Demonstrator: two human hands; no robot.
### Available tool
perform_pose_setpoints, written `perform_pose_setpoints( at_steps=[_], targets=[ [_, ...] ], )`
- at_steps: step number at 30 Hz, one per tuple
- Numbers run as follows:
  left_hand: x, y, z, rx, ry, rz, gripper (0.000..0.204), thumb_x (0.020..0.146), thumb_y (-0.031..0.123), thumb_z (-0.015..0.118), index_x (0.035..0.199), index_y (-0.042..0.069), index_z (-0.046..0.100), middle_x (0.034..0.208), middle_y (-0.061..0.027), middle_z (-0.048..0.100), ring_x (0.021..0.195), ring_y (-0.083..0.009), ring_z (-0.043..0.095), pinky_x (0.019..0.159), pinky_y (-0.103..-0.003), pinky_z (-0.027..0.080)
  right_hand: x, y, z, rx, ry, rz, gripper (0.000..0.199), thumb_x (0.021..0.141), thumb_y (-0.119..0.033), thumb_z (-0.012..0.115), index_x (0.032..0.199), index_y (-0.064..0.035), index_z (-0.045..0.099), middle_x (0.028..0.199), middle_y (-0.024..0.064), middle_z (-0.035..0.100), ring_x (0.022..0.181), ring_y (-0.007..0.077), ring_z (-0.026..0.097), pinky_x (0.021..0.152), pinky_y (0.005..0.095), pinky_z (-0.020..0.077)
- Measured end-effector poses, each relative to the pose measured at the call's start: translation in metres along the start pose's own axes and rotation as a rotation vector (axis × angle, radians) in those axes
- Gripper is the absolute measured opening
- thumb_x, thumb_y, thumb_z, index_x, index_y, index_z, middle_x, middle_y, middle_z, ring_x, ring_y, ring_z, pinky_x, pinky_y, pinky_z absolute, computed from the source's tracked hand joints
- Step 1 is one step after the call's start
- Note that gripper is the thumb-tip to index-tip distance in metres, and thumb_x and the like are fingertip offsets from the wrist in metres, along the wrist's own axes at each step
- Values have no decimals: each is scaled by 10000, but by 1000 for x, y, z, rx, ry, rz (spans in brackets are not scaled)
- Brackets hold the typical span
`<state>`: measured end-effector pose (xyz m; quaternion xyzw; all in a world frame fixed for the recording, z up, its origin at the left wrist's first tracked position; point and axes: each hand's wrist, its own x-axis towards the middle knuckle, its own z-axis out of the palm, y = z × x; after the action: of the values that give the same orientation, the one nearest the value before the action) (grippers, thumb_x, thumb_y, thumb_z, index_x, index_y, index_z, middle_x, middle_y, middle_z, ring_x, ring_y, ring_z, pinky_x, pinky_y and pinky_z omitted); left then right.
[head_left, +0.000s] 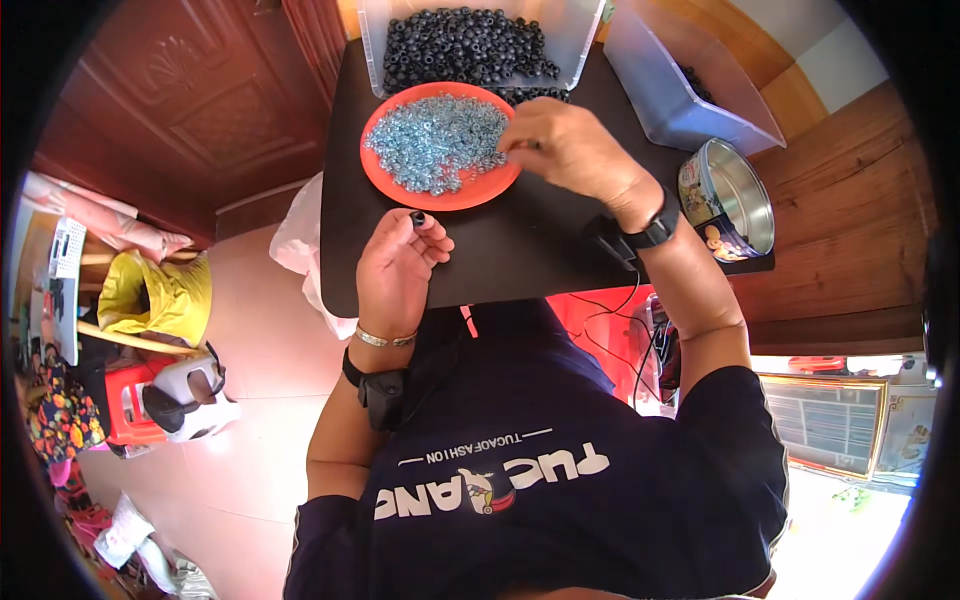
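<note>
An orange-red plate (437,202) on the dark table carries a heap of small, clear bluish pieces (438,140) that look like beads. Just below its near rim, my left hand (397,262) is palm up with the fingers curled. It pinches a small black ring-shaped piece (418,217) between thumb and fingertip. At the plate's right rim, my right hand (572,150) has thumb and fingers pressed together over the edge of the heap. Whatever is in that pinch is too small to make out. Behind the plate, a clear plastic bin (372,50) holds many black ring-shaped pieces (465,45).
Another clear bin (660,100) with a few black pieces lies tilted at the table's far right. In front of it is an open round tin (755,200). A black device (608,240) with a cable rests near the right forearm. A white plastic bag (300,240) hangs at the table's left edge.
</note>
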<state>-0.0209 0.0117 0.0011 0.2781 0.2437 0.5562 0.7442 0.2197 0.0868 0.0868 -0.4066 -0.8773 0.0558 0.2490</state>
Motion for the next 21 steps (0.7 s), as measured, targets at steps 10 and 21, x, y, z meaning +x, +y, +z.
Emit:
perform_pose_setpoints(
  at_steps=[10,21],
  targets=[
    [-1,-2,-4,-81,11,-8,165,941,213,489,954,55,535,916,-80,592,830,-223,597,748,-333,455,32,0,42,-199,-295,-369,50,761,-114,631,751,-66,638,793,54,592,853,257,572,728,364,492],
    [10,9,16,-111,-54,-76,228,949,241,477,982,31,561,895,-100,609,818,-218,602,765,-332,473,19,-22,23,900,-104,250,94,912,-67,590,980,-25,640,928,18,642,895,86,581,826,250,469]
  ],
)
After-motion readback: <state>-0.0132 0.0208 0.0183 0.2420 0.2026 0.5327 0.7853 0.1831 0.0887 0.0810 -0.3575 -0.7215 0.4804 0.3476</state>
